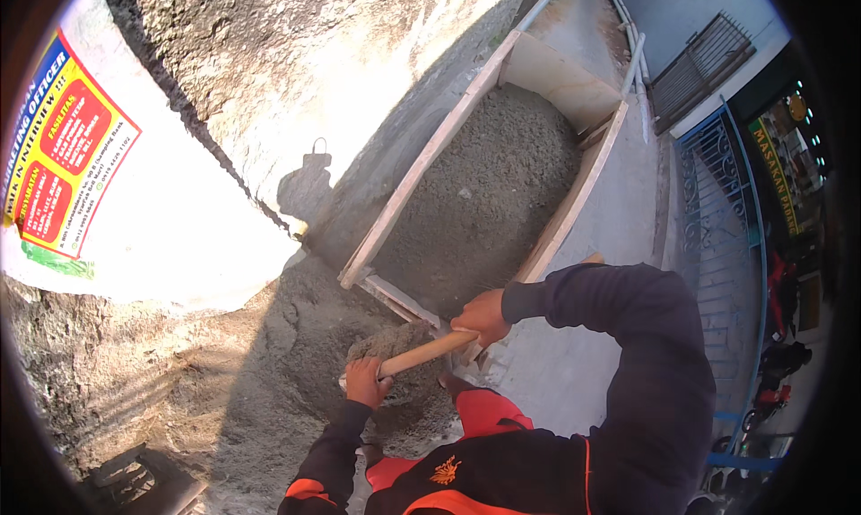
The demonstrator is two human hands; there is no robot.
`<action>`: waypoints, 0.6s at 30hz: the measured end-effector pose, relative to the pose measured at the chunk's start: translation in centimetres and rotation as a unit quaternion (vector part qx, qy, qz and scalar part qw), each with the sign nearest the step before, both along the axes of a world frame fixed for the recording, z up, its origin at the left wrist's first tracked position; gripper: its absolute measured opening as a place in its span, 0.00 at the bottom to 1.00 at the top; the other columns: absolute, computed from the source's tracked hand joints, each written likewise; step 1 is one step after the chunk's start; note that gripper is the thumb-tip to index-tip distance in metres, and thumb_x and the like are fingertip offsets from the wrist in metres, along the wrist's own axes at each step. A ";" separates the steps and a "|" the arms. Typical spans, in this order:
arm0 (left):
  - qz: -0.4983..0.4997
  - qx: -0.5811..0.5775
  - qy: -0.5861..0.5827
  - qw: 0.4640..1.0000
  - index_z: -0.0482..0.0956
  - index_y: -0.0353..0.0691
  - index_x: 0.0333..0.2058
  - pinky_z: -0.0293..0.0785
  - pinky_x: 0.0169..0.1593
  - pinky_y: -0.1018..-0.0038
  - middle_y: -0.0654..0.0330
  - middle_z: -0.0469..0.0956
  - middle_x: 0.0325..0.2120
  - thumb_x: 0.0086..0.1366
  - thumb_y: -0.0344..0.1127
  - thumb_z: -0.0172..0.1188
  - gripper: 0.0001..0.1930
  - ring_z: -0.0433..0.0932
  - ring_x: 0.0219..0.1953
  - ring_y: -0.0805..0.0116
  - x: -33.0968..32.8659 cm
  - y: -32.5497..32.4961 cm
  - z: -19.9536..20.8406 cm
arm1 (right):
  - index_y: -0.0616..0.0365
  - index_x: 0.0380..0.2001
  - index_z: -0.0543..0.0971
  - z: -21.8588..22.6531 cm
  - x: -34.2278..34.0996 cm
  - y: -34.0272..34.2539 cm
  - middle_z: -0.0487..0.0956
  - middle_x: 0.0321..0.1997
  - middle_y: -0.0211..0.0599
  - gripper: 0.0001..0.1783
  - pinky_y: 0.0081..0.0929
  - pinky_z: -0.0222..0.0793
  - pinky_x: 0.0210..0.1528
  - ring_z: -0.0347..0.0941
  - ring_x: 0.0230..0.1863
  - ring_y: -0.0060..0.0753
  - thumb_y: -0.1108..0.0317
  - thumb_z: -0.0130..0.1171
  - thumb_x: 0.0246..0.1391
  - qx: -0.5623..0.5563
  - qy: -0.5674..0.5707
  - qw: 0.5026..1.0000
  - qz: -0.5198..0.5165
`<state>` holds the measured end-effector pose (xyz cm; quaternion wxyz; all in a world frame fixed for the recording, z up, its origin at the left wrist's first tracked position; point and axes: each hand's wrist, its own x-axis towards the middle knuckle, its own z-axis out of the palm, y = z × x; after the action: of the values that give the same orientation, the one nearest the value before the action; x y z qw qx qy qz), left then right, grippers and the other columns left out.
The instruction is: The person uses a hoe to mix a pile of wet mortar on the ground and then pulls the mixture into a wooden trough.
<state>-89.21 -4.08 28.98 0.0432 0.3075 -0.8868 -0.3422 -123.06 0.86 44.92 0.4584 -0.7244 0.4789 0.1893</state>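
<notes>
My left hand (365, 383) is closed around the lower end of a wooden tool handle (420, 354). Farther up the same handle, to the right, my right hand (484, 319) grips it too. The tool's head cannot be made out. Just beyond the handle lies a mound of grey wet mortar (391, 339). Ahead of my right hand stands a long wooden trough (420, 168), with a large heap of grey mortar (502, 174) inside. A light wooden end (593, 258) shows behind my right forearm, in line with the handle.
A rough stone and plaster wall (260, 40) rises on the left, with a colourful poster (72, 147) on it. Pale pavement (574, 372) runs along the trough's right side. Beyond it stands a blue metal gate (722, 219). Dark wooden pieces (148, 486) lie at lower left.
</notes>
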 end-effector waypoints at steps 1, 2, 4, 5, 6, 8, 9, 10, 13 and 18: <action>-0.023 -0.011 0.025 0.999 0.76 0.42 0.38 0.63 0.49 0.57 0.53 0.76 0.34 0.46 0.39 0.69 0.20 0.75 0.43 0.50 -5.3 -0.8 1.6 | 0.54 0.40 0.73 3.9 -4.3 0.5 0.80 0.34 0.48 0.18 0.51 0.71 0.43 0.77 0.41 0.57 0.64 0.61 0.44 -0.016 0.058 0.998 -0.009; -0.043 -0.027 0.044 0.998 0.76 0.41 0.37 0.63 0.47 0.57 0.53 0.77 0.31 0.46 0.40 0.68 0.19 0.76 0.40 0.50 -10.9 -1.8 4.1 | 0.53 0.40 0.73 6.8 -8.6 1.3 0.80 0.32 0.47 0.17 0.52 0.71 0.42 0.77 0.40 0.57 0.65 0.60 0.45 -0.076 0.096 0.992 -0.023; -0.069 -0.087 0.140 0.984 0.76 0.41 0.33 0.65 0.40 0.56 0.55 0.76 0.27 0.44 0.39 0.69 0.17 0.76 0.35 0.51 -21.7 -3.2 6.6 | 0.51 0.37 0.74 11.4 -17.2 3.2 0.80 0.29 0.41 0.15 0.51 0.71 0.39 0.78 0.38 0.52 0.66 0.61 0.42 -0.157 0.244 0.956 -0.051; -0.082 -0.112 0.166 0.976 0.75 0.42 0.32 0.65 0.40 0.57 0.55 0.76 0.27 0.44 0.40 0.68 0.16 0.77 0.35 0.52 -27.1 -3.1 8.6 | 0.49 0.35 0.75 12.8 -21.8 5.2 0.80 0.27 0.37 0.14 0.48 0.70 0.39 0.79 0.37 0.47 0.67 0.62 0.41 -0.243 0.290 0.921 -0.092; -0.094 -0.119 0.184 0.971 0.75 0.42 0.31 0.65 0.39 0.57 0.56 0.76 0.27 0.44 0.40 0.69 0.16 0.77 0.35 0.52 -31.9 -2.1 11.0 | 0.48 0.34 0.75 14.5 -26.0 7.2 0.79 0.28 0.34 0.13 0.43 0.67 0.40 0.78 0.36 0.43 0.68 0.63 0.41 -0.326 0.334 0.881 -0.075; -0.101 -0.135 0.205 0.964 0.74 0.43 0.30 0.65 0.38 0.58 0.56 0.76 0.28 0.44 0.40 0.69 0.16 0.77 0.35 0.53 -37.1 -0.9 15.2 | 0.47 0.32 0.75 16.5 -30.6 10.7 0.77 0.30 0.31 0.12 0.39 0.63 0.43 0.75 0.37 0.41 0.67 0.65 0.40 -0.449 0.405 0.789 -0.104; -0.102 -0.133 0.214 0.962 0.74 0.43 0.30 0.64 0.38 0.59 0.57 0.75 0.27 0.44 0.39 0.69 0.16 0.77 0.34 0.54 -38.2 0.1 17.2 | 0.47 0.32 0.75 17.0 -31.5 11.8 0.77 0.30 0.31 0.12 0.39 0.63 0.43 0.75 0.37 0.41 0.67 0.65 0.40 -0.448 0.407 0.789 -0.105; -0.106 -0.110 0.211 0.965 0.74 0.44 0.30 0.64 0.37 0.59 0.58 0.75 0.27 0.44 0.39 0.69 0.16 0.76 0.34 0.55 -38.8 1.5 16.3 | 0.47 0.32 0.76 14.9 -32.2 13.4 0.76 0.31 0.31 0.12 0.39 0.63 0.43 0.74 0.37 0.40 0.66 0.65 0.40 -0.443 0.417 0.781 -0.146; -0.135 -0.119 0.175 0.968 0.74 0.45 0.30 0.64 0.37 0.60 0.60 0.74 0.26 0.43 0.40 0.70 0.16 0.76 0.32 0.57 -35.5 2.9 19.1 | 0.47 0.29 0.78 15.0 -29.0 16.6 0.76 0.30 0.32 0.11 0.38 0.63 0.41 0.74 0.36 0.39 0.66 0.65 0.39 -0.392 0.422 0.788 -0.217; -0.151 -0.111 0.006 0.982 0.77 0.48 0.31 0.64 0.38 0.61 0.62 0.75 0.26 0.41 0.43 0.71 0.17 0.77 0.32 0.59 -18.7 3.2 12.4 | 0.51 0.33 0.80 6.7 -15.3 15.6 0.81 0.28 0.41 0.17 0.47 0.74 0.42 0.80 0.36 0.50 0.54 0.66 0.42 -0.054 0.162 0.959 -0.225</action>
<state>-107.89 -0.87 41.37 0.0307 0.1615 -0.9552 -0.2460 -138.35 16.45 51.65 0.3658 -0.5812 0.7068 0.1699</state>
